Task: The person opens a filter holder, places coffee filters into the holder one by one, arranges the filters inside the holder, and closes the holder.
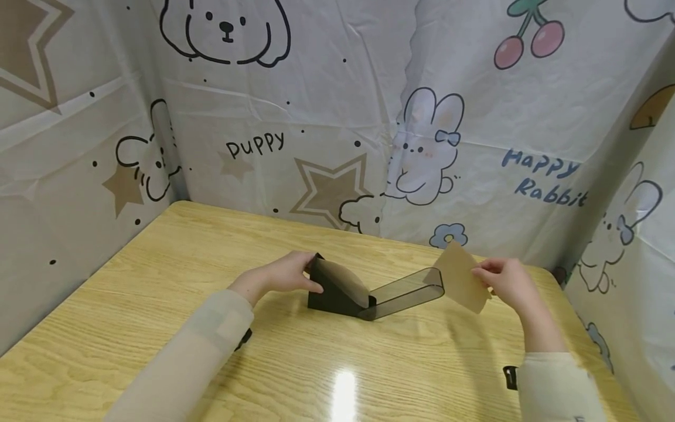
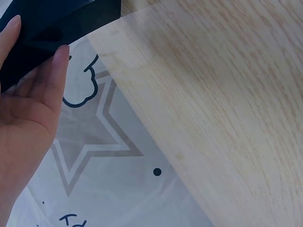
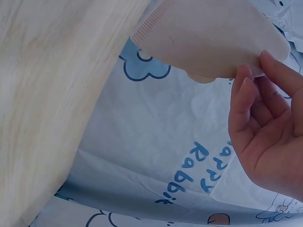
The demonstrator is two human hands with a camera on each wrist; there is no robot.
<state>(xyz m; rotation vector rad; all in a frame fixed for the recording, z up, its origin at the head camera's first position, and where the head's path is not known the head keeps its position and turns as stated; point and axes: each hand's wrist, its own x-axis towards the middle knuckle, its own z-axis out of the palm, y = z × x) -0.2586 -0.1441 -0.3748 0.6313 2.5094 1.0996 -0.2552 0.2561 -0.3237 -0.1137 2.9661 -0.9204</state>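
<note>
A black coffee filter holder (image 1: 334,298) with a slanted top stands on the wooden table, its smoky see-through lid (image 1: 403,293) swung out to the right. Brown paper filters (image 1: 345,280) lie inside it. My left hand (image 1: 287,272) grips the holder's tall left end, thumb on the near side; the left wrist view shows the fingers (image 2: 57,75) around its dark body. Between thumb and fingertips my right hand (image 1: 507,285) pinches one tan paper coffee filter (image 1: 461,278), held up just right of the lid. Its crimped edge (image 3: 151,21) shows in the right wrist view.
The wooden table (image 1: 295,363) meets a printed cloth backdrop (image 1: 327,88) at its back and sides. Small black pieces show beside the left sleeve (image 1: 195,346) and the right sleeve (image 1: 559,387).
</note>
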